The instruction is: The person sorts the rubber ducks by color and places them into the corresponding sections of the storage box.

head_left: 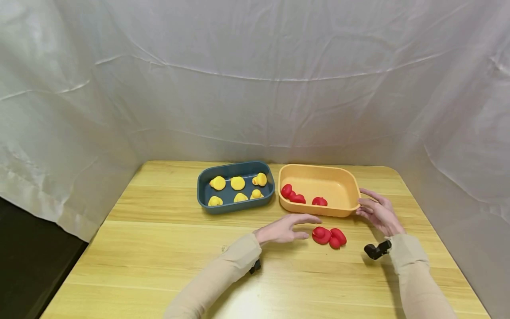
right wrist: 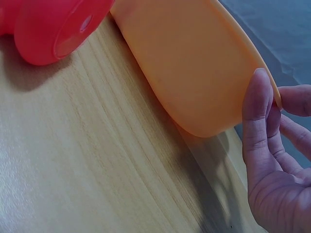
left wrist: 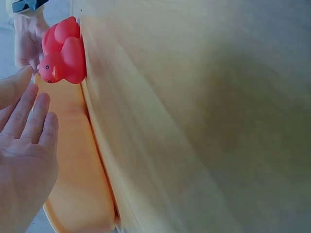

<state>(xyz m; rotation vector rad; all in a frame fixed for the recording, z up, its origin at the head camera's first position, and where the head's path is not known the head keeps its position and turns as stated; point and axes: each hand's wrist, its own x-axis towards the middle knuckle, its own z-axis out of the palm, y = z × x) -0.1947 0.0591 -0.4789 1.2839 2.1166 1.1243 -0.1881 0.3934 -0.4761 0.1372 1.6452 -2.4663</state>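
Note:
My right hand [head_left: 380,215] holds the right end of an orange plastic bin [head_left: 318,212], thumb on the outer wall and fingers at the rim in the right wrist view. Several red rubber ducks lie along the bin's near side. In front of the bin, a red rubber duck [head_left: 320,235] sits on the table, and a second red rubber duck [head_left: 337,239] leans against it. My left hand [head_left: 282,229] reaches just left of these two, its fingers extended and apart from them. The left wrist view shows the ducks [left wrist: 68,56] beyond the fingertips.
Left of the orange bin stands a dark blue bin [head_left: 235,207] with several yellow rubber ducks [head_left: 237,183] inside. Both bins are near the back edge of the wooden table [head_left: 151,248]. White sheeting [head_left: 255,88] hangs behind and at the sides.

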